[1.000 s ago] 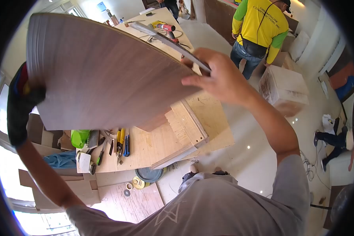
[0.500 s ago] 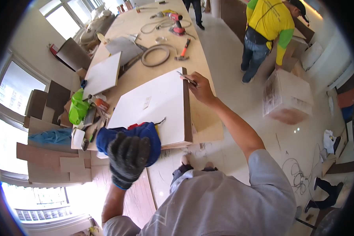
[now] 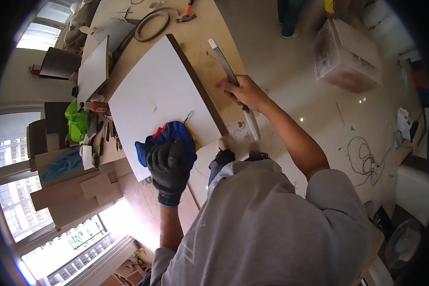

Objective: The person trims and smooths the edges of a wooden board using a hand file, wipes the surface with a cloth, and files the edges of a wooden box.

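Observation:
My left hand [image 3: 167, 169], in a dark grey work glove, is closed on a bundled blue cloth [image 3: 182, 136] with red and yellow parts. The cloth lies against the near edge of a white panel [image 3: 145, 93] with dark edging, which is tilted across the workbench. My bare right hand [image 3: 248, 93] is wrapped round a long, narrow flat bar [image 3: 225, 63], like a file, grey in the middle with whitish ends. It is held to the right of the panel, apart from its dark edge. My palm hides the bar's middle.
On the wooden workbench [image 3: 214, 21] lie a coil of edging [image 3: 151, 26], a hammer [image 3: 187, 14] and another white panel [image 3: 93, 71]. A green bag [image 3: 76, 119] and hand tools sit at the left. A white box [image 3: 345, 57] and cable [image 3: 367, 159] are on the floor, near another person's legs [image 3: 289, 16].
My right hand has drawn back from the panel's far corner, and the bar now shows at full length. The view has tilted downward. My left hand stays on the blue cloth.

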Action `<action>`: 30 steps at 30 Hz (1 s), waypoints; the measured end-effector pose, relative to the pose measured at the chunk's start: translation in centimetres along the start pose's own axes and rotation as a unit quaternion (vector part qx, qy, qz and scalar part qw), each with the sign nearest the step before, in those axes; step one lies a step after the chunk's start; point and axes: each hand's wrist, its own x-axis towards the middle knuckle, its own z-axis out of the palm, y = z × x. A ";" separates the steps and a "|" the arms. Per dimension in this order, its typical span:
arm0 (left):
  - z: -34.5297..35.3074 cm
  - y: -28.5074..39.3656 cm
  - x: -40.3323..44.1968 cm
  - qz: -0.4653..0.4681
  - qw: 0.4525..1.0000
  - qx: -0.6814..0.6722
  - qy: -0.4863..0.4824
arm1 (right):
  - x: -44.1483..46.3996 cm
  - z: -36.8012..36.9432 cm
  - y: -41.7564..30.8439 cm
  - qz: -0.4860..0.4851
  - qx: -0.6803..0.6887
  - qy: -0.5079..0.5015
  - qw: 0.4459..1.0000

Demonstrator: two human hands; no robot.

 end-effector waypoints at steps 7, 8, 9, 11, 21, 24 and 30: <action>0.4 -3.5 4.6 -0.008 0.997 0.048 -0.060 | -6.7 3.2 2.5 0.028 0.200 -0.080 0.976; 1.5 -4.6 4.8 -0.079 0.995 0.040 -0.054 | -7.3 3.6 3.0 0.020 0.205 -0.058 0.977; 3.0 -5.8 5.4 -0.099 0.990 0.083 -0.054 | -7.5 4.0 3.5 0.012 0.209 -0.036 0.977; 5.5 -7.1 7.3 -0.099 0.988 0.118 0.025 | -7.7 4.1 4.5 0.011 0.162 -0.023 0.986; 9.3 -11.1 16.3 -0.173 0.984 0.030 -0.012 | -12.3 5.4 7.0 -0.052 0.135 0.078 0.986; 10.2 -11.9 18.8 -0.177 0.984 0.020 -0.002 | -14.1 5.5 8.3 -0.137 0.046 0.136 0.980; 13.1 -15.5 24.0 -0.235 0.970 0.052 -0.034 | -17.0 6.3 8.1 -0.156 0.044 0.145 0.976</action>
